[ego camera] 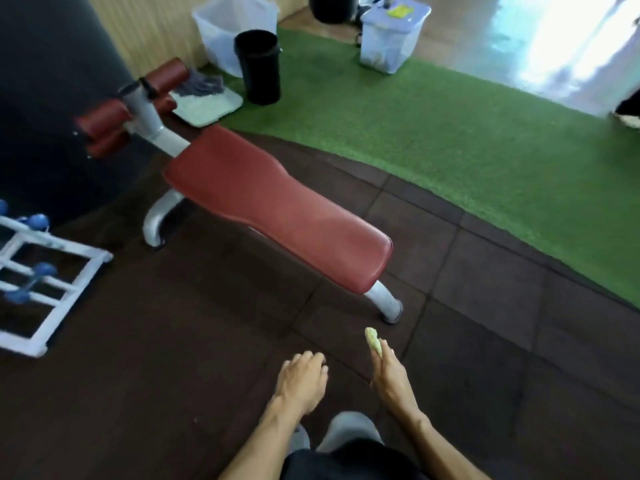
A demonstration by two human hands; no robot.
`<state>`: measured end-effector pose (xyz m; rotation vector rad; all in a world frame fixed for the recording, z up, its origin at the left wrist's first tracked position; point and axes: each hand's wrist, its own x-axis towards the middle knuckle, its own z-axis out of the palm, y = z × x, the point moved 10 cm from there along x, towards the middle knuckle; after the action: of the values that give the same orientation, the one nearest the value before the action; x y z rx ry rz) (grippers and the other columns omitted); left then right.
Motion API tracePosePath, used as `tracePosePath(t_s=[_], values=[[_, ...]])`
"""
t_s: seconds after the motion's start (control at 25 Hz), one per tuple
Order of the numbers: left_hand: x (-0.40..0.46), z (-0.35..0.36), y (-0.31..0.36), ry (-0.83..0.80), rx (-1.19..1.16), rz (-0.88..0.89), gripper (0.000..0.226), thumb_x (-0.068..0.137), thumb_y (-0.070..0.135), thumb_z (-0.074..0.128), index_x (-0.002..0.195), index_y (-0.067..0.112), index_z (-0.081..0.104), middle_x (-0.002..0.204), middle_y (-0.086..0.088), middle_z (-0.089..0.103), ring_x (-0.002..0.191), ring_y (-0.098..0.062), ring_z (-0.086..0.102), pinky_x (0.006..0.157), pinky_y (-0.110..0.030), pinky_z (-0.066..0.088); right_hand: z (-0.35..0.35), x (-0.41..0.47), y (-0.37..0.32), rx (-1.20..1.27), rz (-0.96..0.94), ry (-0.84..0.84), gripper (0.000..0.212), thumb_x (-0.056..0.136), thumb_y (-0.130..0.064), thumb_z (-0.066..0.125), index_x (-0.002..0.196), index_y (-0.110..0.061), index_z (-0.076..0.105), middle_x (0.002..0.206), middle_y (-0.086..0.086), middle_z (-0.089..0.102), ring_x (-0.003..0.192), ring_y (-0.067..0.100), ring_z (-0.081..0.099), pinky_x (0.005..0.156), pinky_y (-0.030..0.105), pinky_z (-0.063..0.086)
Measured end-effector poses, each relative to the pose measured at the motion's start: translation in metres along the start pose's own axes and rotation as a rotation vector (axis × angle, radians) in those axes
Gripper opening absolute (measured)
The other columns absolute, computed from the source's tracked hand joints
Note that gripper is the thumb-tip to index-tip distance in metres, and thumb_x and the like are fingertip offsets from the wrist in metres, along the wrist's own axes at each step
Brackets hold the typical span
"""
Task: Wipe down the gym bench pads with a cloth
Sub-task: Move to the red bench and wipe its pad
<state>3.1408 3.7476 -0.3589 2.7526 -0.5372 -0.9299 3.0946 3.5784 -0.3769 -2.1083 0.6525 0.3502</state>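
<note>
A red padded gym bench (277, 206) on a grey metal frame runs diagonally from upper left to centre right. Red roller pads (104, 123) sit at its far end on a grey post. My right hand (391, 375) hangs below the bench's near end, pinching a small yellow-green cloth (374, 337) that sticks out past the fingertips. To the left of it my left hand (303, 379) is held low with its fingers loosely curled and nothing in it. Both hands are apart from the bench.
A white rack with blue dumbbells (38, 271) stands at the left. Behind the bench are a black bin (258, 65), clear plastic tubs (391, 36), and a grey rag on a pale mat (207, 105). Green turf (450, 133) borders dark rubber tiles (485, 306).
</note>
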Motion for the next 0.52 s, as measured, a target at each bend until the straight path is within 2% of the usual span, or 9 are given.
tracePosePath(t_s=[0.08, 0.16, 0.24, 0.32, 0.44, 0.52], values=[[0.033, -0.027, -0.023, -0.026, 0.070, 0.058, 0.035, 0.104, 0.036, 0.032, 0.129, 0.021, 0.053, 0.129, -0.001, 0.058, 0.122, -0.023, 0.052, 0.104, -0.040, 0.039, 0.010, 0.023, -0.016, 0.040, 0.028, 0.047, 0.050, 0.102, -0.009, 0.029, 0.149, -0.025, 0.035, 0.152, 0.000, 0.043, 0.143, 0.022, 0.036, 0.118, 0.037, 0.030], [0.062, -0.052, -0.042, -0.052, 0.139, 0.103, 0.036, 0.104, 0.036, 0.032, 0.130, 0.021, 0.052, 0.130, -0.001, 0.057, 0.123, -0.023, 0.052, 0.104, -0.040, 0.038, 0.016, 0.037, -0.032, 0.104, 0.079, 0.115, 0.048, 0.104, -0.012, 0.031, 0.150, -0.026, 0.034, 0.153, -0.001, 0.042, 0.143, 0.024, 0.037, 0.118, 0.039, 0.030], [0.093, -0.071, -0.056, -0.085, 0.189, 0.138, 0.035, 0.104, 0.036, 0.033, 0.130, 0.022, 0.053, 0.130, -0.001, 0.057, 0.123, -0.023, 0.052, 0.104, -0.040, 0.038, 0.016, 0.051, -0.043, 0.193, 0.179, 0.181, 0.044, 0.106, -0.017, 0.033, 0.149, -0.019, 0.036, 0.150, 0.007, 0.045, 0.138, 0.031, 0.042, 0.113, 0.039, 0.036], [0.125, -0.088, -0.057, -0.106, 0.228, 0.174, 0.035, 0.104, 0.037, 0.034, 0.129, 0.022, 0.053, 0.129, -0.001, 0.058, 0.123, -0.023, 0.053, 0.103, -0.040, 0.039, 0.018, 0.067, -0.045, 0.237, 0.259, 0.225, 0.042, 0.105, -0.011, 0.034, 0.147, -0.008, 0.039, 0.143, 0.014, 0.049, 0.136, 0.033, 0.043, 0.110, 0.030, 0.033], [0.178, -0.106, -0.057, -0.077, 0.230, 0.231, 0.035, 0.104, 0.038, 0.034, 0.129, 0.024, 0.053, 0.127, 0.002, 0.059, 0.121, -0.021, 0.054, 0.102, -0.037, 0.040, 0.028, 0.102, -0.047, 0.349, 0.329, 0.255, 0.040, 0.106, -0.015, 0.036, 0.145, -0.012, 0.042, 0.135, -0.005, 0.050, 0.140, 0.023, 0.039, 0.098, 0.018, 0.034], [0.223, -0.111, -0.059, -0.052, 0.219, 0.258, 0.035, 0.103, 0.039, 0.034, 0.130, 0.026, 0.053, 0.127, 0.005, 0.059, 0.120, -0.019, 0.054, 0.102, -0.035, 0.039, 0.040, 0.143, -0.042, 0.403, 0.358, 0.266, 0.038, 0.106, -0.019, 0.036, 0.142, -0.011, 0.044, 0.133, -0.004, 0.051, 0.135, 0.023, 0.045, 0.088, 0.010, 0.037]])
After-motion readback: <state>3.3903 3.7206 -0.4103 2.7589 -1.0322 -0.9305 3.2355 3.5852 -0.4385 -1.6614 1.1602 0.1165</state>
